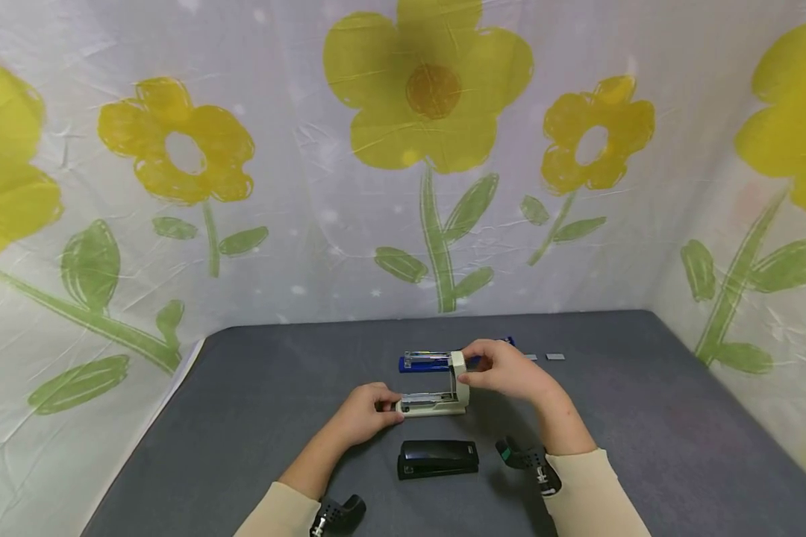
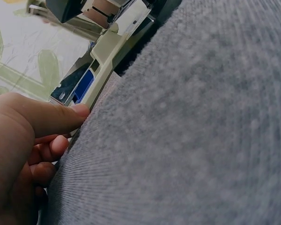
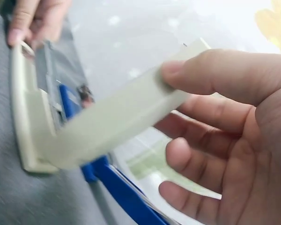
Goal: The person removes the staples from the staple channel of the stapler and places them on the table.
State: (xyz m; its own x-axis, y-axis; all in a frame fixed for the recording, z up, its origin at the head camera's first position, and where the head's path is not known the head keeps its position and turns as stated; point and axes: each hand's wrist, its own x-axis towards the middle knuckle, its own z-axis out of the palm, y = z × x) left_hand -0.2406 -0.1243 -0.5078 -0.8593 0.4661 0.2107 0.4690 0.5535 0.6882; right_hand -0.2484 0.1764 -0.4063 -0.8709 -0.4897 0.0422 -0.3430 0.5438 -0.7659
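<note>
A cream stapler [image 1: 436,411] lies on the grey table with its top cover swung up and its staple channel exposed. My left hand [image 1: 363,412] pinches the left end of its base between thumb and fingers. My right hand [image 1: 509,369] grips the raised top cover [image 3: 126,112] between thumb and index finger, the other fingers loosely bent. Just behind stands a blue stapler [image 1: 425,365], its top also swung open and partly hidden by the cream one and my right hand. Nearer to me rests a closed black stapler [image 1: 438,456].
Small staple strips [image 1: 554,356] lie to the right of the blue stapler, one partly covered by my right hand. A flower-printed curtain [image 1: 295,246] rises behind the grey table [image 1: 275,373] and along its sides.
</note>
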